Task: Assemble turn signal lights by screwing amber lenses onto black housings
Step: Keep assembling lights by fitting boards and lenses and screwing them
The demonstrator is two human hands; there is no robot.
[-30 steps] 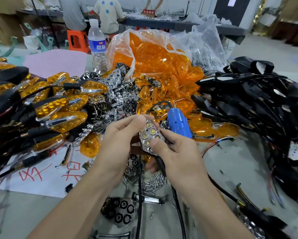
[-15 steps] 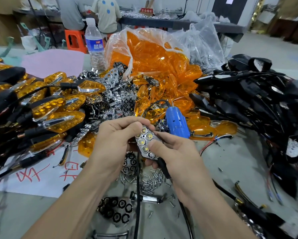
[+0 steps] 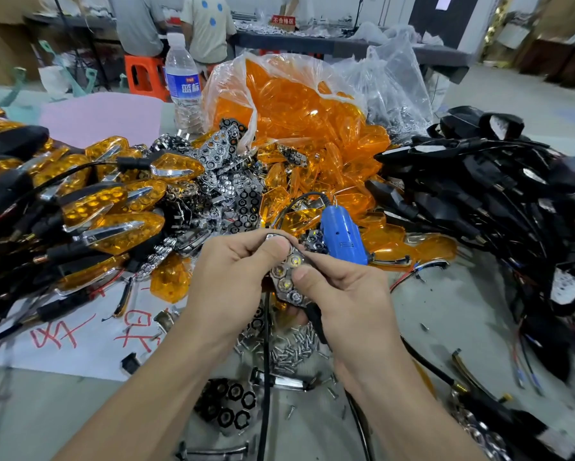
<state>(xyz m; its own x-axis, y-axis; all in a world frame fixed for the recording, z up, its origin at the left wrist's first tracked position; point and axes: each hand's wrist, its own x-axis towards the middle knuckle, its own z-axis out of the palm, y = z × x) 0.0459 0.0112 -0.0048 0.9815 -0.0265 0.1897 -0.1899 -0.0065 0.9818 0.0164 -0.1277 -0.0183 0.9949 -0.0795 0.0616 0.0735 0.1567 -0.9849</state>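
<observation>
Both hands hold one turn signal unit above the table's middle. Its chrome reflector (image 3: 287,277) with several round cells faces up, and a black cable hangs down from it. My left hand (image 3: 232,277) pinches the reflector's upper end with thumb and fingers. My right hand (image 3: 339,294) grips its lower right side, thumb pressed on the face; the black housing underneath is mostly hidden. Loose amber lenses (image 3: 312,128) spill from a clear bag behind. Black housings with wires (image 3: 479,201) are heaped at the right. A pile of small screws (image 3: 289,351) lies under my hands.
A blue electric screwdriver (image 3: 342,236) lies just behind my right hand. Finished amber lights (image 3: 96,207) pile up at the left, loose chrome reflectors (image 3: 226,181) in the middle. A water bottle (image 3: 183,84) stands at the back. Two people sit at a far bench.
The reflector unit has turned a little in my hands, and my left fingers have closed over its top end. The view has tipped slightly; the hands stay in the same spot.
</observation>
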